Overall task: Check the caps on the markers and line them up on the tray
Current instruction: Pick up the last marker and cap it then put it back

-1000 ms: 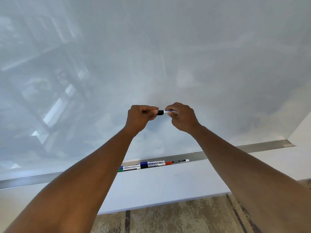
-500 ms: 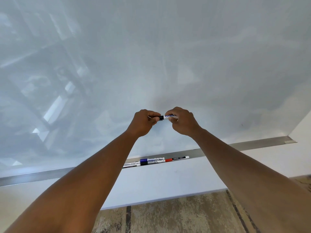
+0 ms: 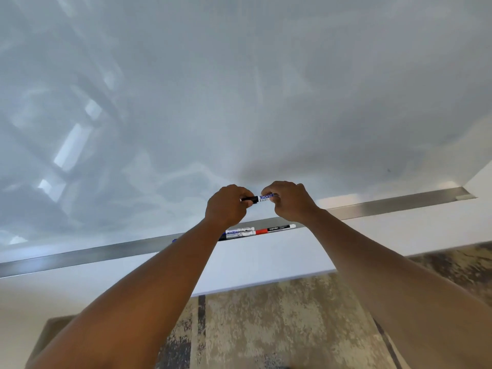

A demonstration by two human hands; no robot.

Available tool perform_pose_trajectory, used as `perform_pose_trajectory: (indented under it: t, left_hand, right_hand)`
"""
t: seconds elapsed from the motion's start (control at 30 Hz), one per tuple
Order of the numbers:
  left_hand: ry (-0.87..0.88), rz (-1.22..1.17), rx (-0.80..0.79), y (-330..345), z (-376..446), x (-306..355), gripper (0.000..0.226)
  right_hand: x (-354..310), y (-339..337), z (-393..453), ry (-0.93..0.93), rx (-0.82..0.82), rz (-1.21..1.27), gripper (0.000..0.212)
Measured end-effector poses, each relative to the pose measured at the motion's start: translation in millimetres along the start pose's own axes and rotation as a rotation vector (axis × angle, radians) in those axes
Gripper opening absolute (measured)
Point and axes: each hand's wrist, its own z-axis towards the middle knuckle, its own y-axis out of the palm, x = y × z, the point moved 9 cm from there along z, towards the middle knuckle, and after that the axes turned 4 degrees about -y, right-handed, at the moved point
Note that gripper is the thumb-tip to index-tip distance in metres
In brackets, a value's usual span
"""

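Note:
Both hands hold one black-capped marker (image 3: pixel 258 198) level in front of the whiteboard. My left hand (image 3: pixel 226 206) is closed on its black cap end, my right hand (image 3: pixel 288 201) on its white barrel. Below them the metal tray (image 3: pixel 386 205) runs along the board's lower edge. On it lie a red-capped marker (image 3: pixel 275 229) and a white marker with a blue label (image 3: pixel 239 233), end to end. My left forearm hides whatever lies further left on the tray.
The glossy whiteboard (image 3: pixel 239 89) fills the upper view. Under the tray is a white wall panel (image 3: pixel 266 259), then mottled brown-grey floor (image 3: pixel 279 328). The tray's right end (image 3: pixel 463 194) meets a white wall.
Both hands with the marker have dropped closer to the tray. The view has shifted, and my left forearm now covers the markers at the tray's left.

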Motion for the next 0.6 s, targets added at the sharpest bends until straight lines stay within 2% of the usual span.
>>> perform_pose_trajectory:
  t: [0.17,0.4,0.6]
  left_hand:
    - [-0.014,0.089,-0.026,34.8,8.6,-6.7,0.019]
    - [-0.085,0.072,-0.092,79.6,22.7,-25.9,0.018]
    - [-0.093,0.062,-0.106,105.9,35.4,-40.1,0.020]
  right_hand:
    - [24.8,31.4,0.5,0.027,-0.066,-0.024,0.037]
    - [59.6,69.4,3.7,0.053,-0.171,-0.069,0.033]
    - [74.0,89.6,13.3,0.067,-0.177,-0.065,0.034]
